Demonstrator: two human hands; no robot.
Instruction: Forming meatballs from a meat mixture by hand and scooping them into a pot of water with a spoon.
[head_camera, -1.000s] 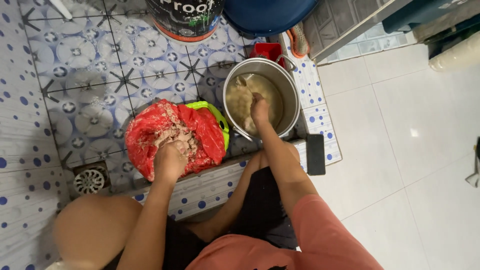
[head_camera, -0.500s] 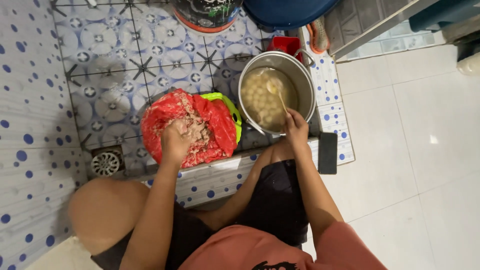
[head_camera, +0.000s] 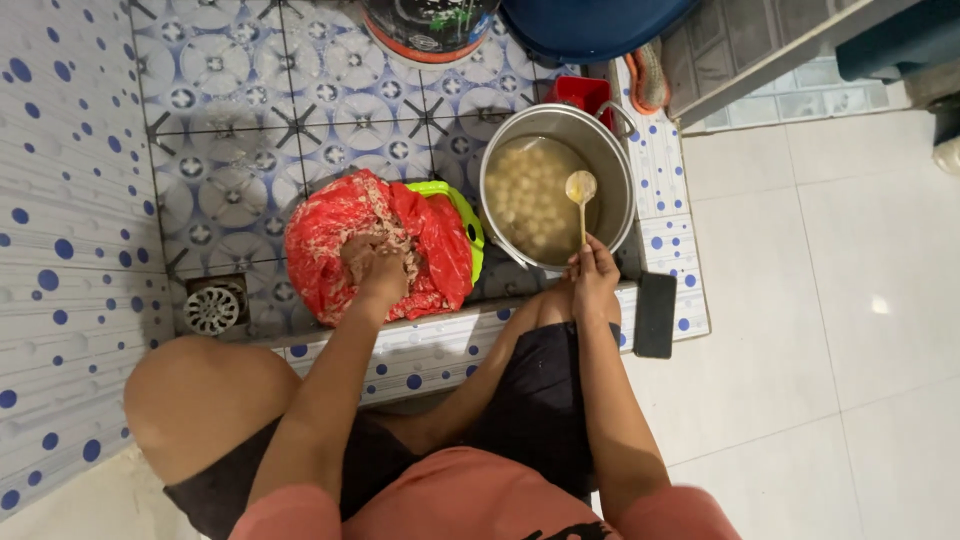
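Gripping a spoon over the meatball-filled steel pot, right hand closed on its handle; left hand clenched in ground meat on the red plastic bag.

Showing one steel pot holding too many pale balls to count, one wooden spoon, one red bag, one green bowl, one floor drain, one black phone, two hands.
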